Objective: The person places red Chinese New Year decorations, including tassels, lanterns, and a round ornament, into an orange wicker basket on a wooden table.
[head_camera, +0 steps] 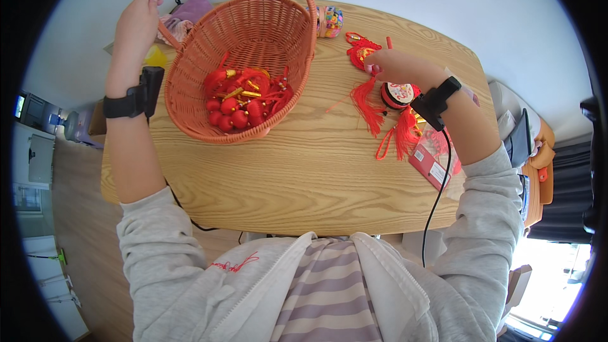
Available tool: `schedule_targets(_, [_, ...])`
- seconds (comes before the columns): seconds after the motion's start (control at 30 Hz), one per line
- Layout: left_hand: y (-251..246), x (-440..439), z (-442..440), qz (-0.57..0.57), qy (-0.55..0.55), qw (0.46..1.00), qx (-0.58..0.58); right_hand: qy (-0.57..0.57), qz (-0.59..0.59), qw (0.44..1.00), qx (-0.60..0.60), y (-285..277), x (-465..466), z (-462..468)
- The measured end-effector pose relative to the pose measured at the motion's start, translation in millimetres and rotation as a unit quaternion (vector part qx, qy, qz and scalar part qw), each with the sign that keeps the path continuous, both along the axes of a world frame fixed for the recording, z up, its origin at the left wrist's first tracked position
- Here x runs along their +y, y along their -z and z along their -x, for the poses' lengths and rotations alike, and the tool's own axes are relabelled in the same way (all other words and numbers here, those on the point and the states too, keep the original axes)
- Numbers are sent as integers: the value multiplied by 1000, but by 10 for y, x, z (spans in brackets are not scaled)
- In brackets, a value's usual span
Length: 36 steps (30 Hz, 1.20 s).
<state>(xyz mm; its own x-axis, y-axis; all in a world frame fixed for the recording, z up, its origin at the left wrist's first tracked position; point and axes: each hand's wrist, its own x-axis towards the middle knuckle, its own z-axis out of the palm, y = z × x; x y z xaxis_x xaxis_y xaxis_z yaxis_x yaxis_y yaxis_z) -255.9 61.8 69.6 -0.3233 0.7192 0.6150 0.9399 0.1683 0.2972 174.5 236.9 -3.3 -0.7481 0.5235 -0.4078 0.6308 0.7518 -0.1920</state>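
My left hand (137, 14) grips the tall handle of an orange-red wicker basket (266, 16), which tilts towards me at the table's back left. Inside lie a cluster of small red lantern-like balls (232, 114) and red tassels with gold parts (247, 83). At the right, my right hand (394, 67) pinches the lower part of a flat red pendant (359, 53) with a gold centre; its long red tassel (365, 104) hangs towards me on the wood. My fingertips are partly hidden. Just below the hand sits a small red drum (399, 94) with a patterned white face.
Another red tassel (406, 135) with a cord loop lies near a red card in clear packaging (430, 166). A colourful jar (329, 22) stands behind the basket, a purple pouch (194, 7) at back left. A black cable (439, 190) runs from my right wrist strap across the wooden table (285, 185).
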Motion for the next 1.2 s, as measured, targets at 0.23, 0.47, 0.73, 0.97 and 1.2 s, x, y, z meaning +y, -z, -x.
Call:
schedule_targets(0.23, [9, 2, 9, -7, 5, 1000, 11, -11, -4, 1000, -7, 50, 32, -12])
schedule_targets(0.47, [0, -6, 27, 10, 1, 1000, 4, -8, -1, 1000, -26, 30, 15, -1])
schedule_targets(0.73, [24, 10, 70, 8, 0, 1000, 20, -11, 10, 1000, -21, 54, 42, 11])
schedule_targets(0.97, [27, 7, 63, -3, 15, 1000, 17, -26, 15, 1000, 4, 119, 79, 28])
schedule_targets(1.2, [39, 20, 108, -1, 15, 1000, 16, -14, 7, 1000, -4, 222, 99, 86])
